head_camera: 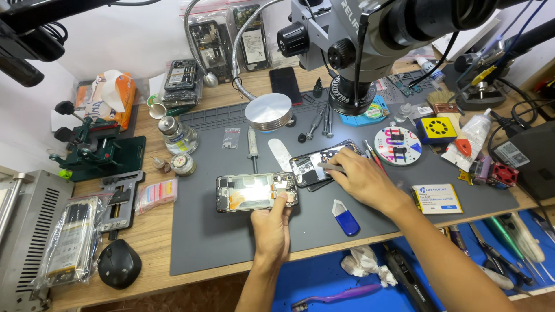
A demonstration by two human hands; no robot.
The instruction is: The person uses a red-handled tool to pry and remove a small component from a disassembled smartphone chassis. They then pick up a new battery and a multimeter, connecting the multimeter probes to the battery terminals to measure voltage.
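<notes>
An opened phone frame [248,192] with its insides showing lies on the grey work mat [231,242]. My left hand [272,225] pinches its lower right corner with thumb and fingers. My right hand [361,176] holds a thin metal tool [330,167], its tip over a second dismantled phone [315,163] lying tilted just right of the first. A blue and white plastic pry tool [346,218] rests on the mat below my right wrist.
A microscope head [370,34] hangs over the mat's far side with a round metal lamp [269,111] beside it. Screwdrivers [321,121], a syringe [252,144], a round parts dish [397,145], a yellow-edged battery pack [437,198] and a green clamp jig [98,151] stand around. Tools fill the blue tray [491,254] at right.
</notes>
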